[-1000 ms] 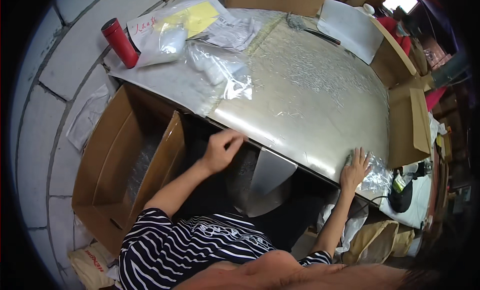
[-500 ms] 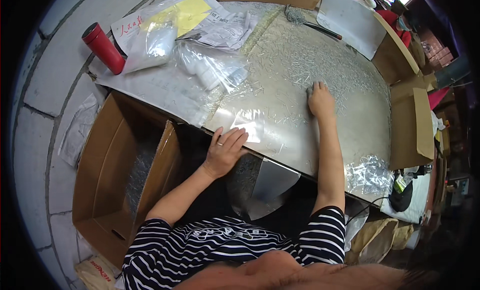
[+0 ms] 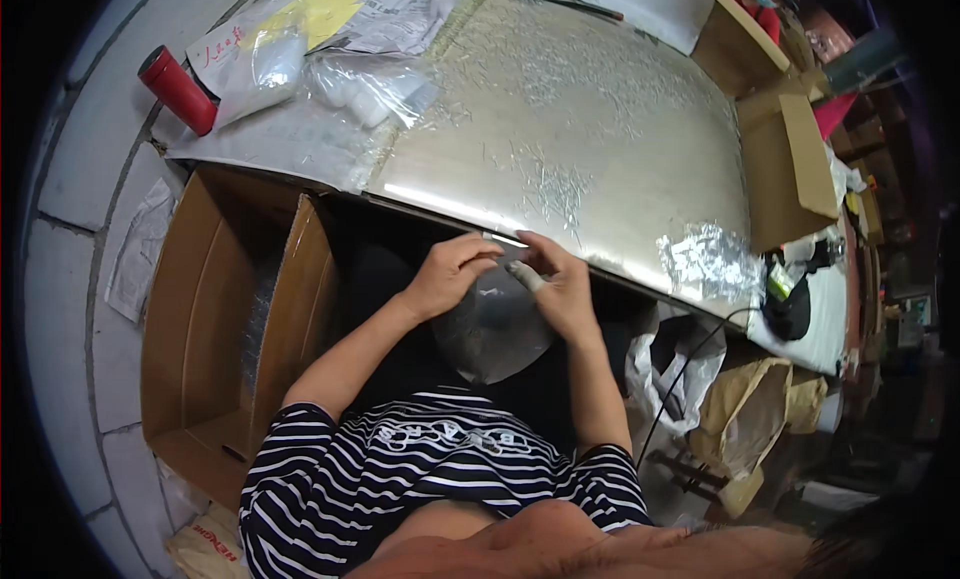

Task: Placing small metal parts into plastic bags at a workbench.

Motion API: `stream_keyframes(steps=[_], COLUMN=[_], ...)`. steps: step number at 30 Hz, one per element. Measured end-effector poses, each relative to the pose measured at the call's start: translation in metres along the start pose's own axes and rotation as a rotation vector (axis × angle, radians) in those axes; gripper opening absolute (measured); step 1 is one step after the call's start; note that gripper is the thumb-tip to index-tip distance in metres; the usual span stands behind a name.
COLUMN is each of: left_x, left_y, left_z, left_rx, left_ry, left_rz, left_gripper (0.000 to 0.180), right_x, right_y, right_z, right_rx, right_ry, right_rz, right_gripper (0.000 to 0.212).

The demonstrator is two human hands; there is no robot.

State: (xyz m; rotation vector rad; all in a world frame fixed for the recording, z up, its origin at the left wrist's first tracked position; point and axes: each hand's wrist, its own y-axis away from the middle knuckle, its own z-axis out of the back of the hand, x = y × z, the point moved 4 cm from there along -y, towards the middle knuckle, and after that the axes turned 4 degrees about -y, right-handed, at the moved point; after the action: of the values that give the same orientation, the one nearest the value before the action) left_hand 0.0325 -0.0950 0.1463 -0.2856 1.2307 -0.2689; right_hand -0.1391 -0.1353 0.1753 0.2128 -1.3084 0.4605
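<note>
Both hands meet at the table's front edge. My left hand (image 3: 452, 276) is closed, its fingertips pinching a small clear plastic bag (image 3: 507, 242) that is hard to make out. Facing it, my right hand (image 3: 556, 284) curls its thumb and forefinger at the other side of the bag; its thumb looks wrapped in something pale. Under the hands, a rounded grey surface (image 3: 490, 334) shows at my lap. Many thin silvery wire pieces (image 3: 555, 191) lie in a loose heap on the metal tabletop (image 3: 450, 179), with more scattered farther back.
An open cardboard box (image 3: 215, 309) stands left of my lap. Clear plastic bags (image 3: 365, 84), papers (image 3: 400, 19) and a red flask (image 3: 178, 91) occupy the table's left. Shiny filled bags (image 3: 708, 261) lie at the right, near a cardboard wall (image 3: 790, 169). A black cable (image 3: 672, 384) hangs below.
My left hand has left the tabletop, and the bag under it is gone from there. My right hand has come back from the wire pieces to the front edge. A loose heap now lies nearer.
</note>
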Motion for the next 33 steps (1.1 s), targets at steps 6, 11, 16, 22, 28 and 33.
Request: stream_keyframes(steps=[6, 11, 16, 22, 28, 33], left_x=[0.018, 0.083, 0.088, 0.083, 0.087, 0.140], left_y=[0.047, 0.094, 0.093, 0.064, 0.098, 0.125], left_z=[-0.024, -0.049, -0.057, -0.047, -0.092, -0.087], left_rx=[0.224, 0.524, 0.197, 0.053, -0.073, 0.100], left_ry=[0.331, -0.044, -0.121, 0.344, 0.988, 1.142], left_rz=[0.487, 0.494, 0.491, 0.596, 0.834, 0.849], left_gripper=[0.006, 0.019, 0.032, 0.028, 0.042, 0.070], right_x=[-0.053, -0.138, -0.076, -0.044, -0.046, -0.011], right_y=[0.058, 0.109, 0.064, -0.062, -0.090, -0.017], right_z=[-0.011, -0.024, 0.038, 0.099, -0.004, -0.021], right_rx=[0.237, 0.415, -0.008, -0.284, -0.033, -0.187], right_ry=[-0.261, 0.225, 0.235, 0.408, 0.857, 0.798], right_rz=[-0.351, -0.274, -0.100, 0.175, 0.307, 0.175], right_gripper=[0.007, 0.015, 0.012, 0.036, 0.043, 0.055])
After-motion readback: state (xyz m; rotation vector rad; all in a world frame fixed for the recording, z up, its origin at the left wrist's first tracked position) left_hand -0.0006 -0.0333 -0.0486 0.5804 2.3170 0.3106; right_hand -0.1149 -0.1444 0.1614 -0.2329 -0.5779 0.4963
